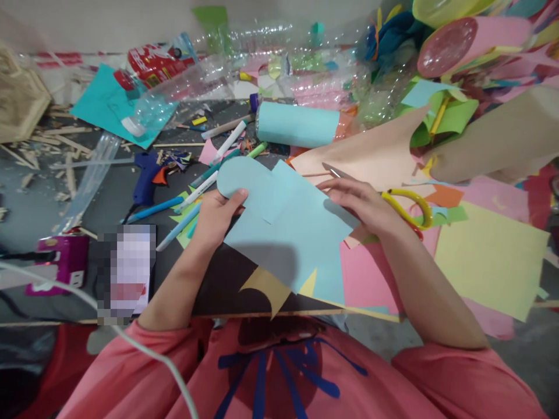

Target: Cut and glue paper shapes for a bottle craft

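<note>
My left hand [220, 215] pinches a light blue paper piece with a rounded end [248, 177], thumb on top and fingers mostly hidden beneath. This piece lies over a larger light blue sheet [314, 233] near the table's front edge. Over the right side of that sheet is my right hand [360, 203], fingers stretched out and apart, its thumb hidden. Beside and partly behind the right hand are scissors with yellow handles [410, 206]; a metal tip shows past the fingers. Yellow paper scraps [273, 288] stick out below the sheet.
Left of my arm lie a phone [131, 270], a blue glue gun [146, 177] and several markers [231, 139]. Plastic bottles [183, 87] and a blue-wrapped cylinder [299, 123] stretch across the back. Pink [371, 273] and yellow paper [489, 256] cover the right. A white cable [148, 349] crosses the lower left.
</note>
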`<state>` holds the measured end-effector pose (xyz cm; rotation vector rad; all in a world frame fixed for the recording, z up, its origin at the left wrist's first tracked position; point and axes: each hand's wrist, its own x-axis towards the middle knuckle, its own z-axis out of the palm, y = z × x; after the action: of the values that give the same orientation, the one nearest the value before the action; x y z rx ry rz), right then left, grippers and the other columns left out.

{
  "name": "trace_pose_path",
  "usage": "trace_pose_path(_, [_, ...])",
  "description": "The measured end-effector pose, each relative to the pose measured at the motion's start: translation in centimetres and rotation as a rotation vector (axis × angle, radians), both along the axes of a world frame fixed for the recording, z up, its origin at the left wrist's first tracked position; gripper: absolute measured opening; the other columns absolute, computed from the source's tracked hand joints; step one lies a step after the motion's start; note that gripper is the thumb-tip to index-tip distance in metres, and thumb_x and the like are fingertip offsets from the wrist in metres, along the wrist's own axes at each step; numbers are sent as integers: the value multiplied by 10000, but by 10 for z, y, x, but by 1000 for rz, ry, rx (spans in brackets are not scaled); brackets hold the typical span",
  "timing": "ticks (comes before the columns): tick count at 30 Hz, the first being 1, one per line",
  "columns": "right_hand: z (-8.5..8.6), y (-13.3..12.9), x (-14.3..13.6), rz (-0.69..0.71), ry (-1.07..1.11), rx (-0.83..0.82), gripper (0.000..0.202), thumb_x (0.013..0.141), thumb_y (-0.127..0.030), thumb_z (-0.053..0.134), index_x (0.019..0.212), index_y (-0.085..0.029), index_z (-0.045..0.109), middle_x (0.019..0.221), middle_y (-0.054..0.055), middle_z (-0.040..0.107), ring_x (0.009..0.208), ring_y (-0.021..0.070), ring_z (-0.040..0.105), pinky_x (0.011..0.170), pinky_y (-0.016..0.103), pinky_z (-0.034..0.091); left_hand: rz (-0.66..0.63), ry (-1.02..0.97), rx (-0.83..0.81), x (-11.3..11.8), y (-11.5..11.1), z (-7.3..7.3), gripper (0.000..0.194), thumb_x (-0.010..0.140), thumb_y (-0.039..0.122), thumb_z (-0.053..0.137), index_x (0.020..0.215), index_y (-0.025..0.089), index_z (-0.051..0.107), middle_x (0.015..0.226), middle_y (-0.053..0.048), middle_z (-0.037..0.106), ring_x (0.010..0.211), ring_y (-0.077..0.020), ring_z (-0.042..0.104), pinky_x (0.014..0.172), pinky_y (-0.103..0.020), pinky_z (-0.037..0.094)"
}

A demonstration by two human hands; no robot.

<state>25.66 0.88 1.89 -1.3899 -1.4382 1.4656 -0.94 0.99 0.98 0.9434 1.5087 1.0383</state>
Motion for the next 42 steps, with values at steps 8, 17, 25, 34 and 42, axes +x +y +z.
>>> trace_pose_path(8, [0, -7, -14, 185, 139, -241, 201, 754, -381, 695, 803, -191, 650, 767, 5, 693, 652, 146, 628, 567, 258, 489, -236, 68, -44, 1, -5, 3, 285, 646, 432, 731, 725, 169, 655, 680, -23, 686, 620, -155, 600, 569, -257, 495])
trace_pose_path(17, [-3, -9, -19, 284, 14, -152, 477, 691, -436, 761, 1087, -179, 689, 1122, 99, 719, 1005, 281, 670, 873, 432, 544, -583, 169, -66, 1, -5, 6, 441, 639, 509, 741, 904, 160, 690, 768, -23, 707, 719, -191, 653, 629, -271, 533])
trace_pose_path(25, [-4, -10, -24, 248, 57, -157, 363, 680, -419, 767, 931, -166, 693, 982, 67, 739, 877, 244, 683, 774, 386, 559, -530, 184, -36, -2, -4, 9, 331, 752, 492, 616, 672, 174, 574, 578, 35, 503, 565, -110, 475, 524, -215, 375])
trace_pose_path(34, [-2, -10, -20, -2, 196, -362, 230, 645, -355, 754, 781, -188, 675, 698, 6, 699, 586, 146, 627, 526, 260, 491, -352, 162, -17, -7, 2, 17, 269, 665, 406, 688, 809, 179, 678, 668, 21, 598, 612, -109, 492, 573, -220, 390])
trace_pose_path(42, [-8, -4, -14, -190, 61, -43, 92, 748, -311, 642, 749, -244, 578, 657, -31, 590, 598, 146, 576, 575, 292, 480, -152, 3, 30, -10, 5, 8, 281, 575, 331, 759, 804, 186, 684, 715, 19, 645, 597, -108, 544, 566, -225, 436])
